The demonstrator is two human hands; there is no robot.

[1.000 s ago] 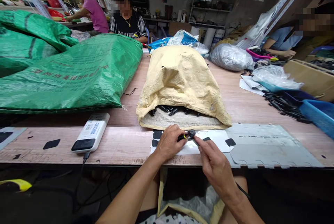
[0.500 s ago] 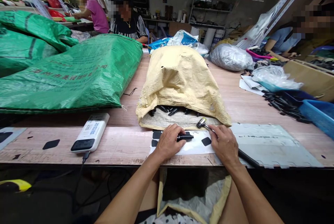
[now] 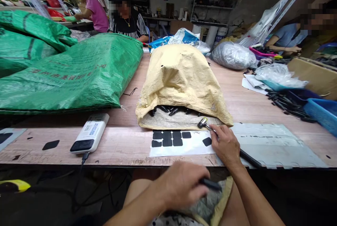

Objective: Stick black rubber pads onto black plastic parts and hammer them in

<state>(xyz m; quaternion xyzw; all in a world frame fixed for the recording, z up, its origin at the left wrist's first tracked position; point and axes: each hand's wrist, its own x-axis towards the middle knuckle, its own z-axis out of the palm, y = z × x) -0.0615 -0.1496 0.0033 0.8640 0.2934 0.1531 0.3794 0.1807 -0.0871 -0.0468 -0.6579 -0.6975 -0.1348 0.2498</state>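
Blurred by motion, my left hand (image 3: 181, 185) holds a black cylindrical piece (image 3: 211, 184) below the table's front edge, over an open sack (image 3: 222, 198) at my lap. My right hand (image 3: 225, 145) rests at the table edge, closed round a small hammer (image 3: 204, 124) whose metal head lies at the mouth of a yellow sack (image 3: 184, 75). Black pieces (image 3: 172, 110) show inside that mouth. Between the hands lies a white sheet (image 3: 195, 148) with several black rounded squares (image 3: 167, 135) on it.
A large green sack (image 3: 71, 75) fills the left side. A white power bank (image 3: 91, 133) with a cable lies near the front edge. On the right are a grey sheet (image 3: 276, 145), loose black parts (image 3: 286, 106) and a blue bin (image 3: 322, 113). Three people sit around.
My left hand has moved off the white sheet, down and toward me, with the black piece, uncovering the black squares. My right hand and the hammer have hardly moved.
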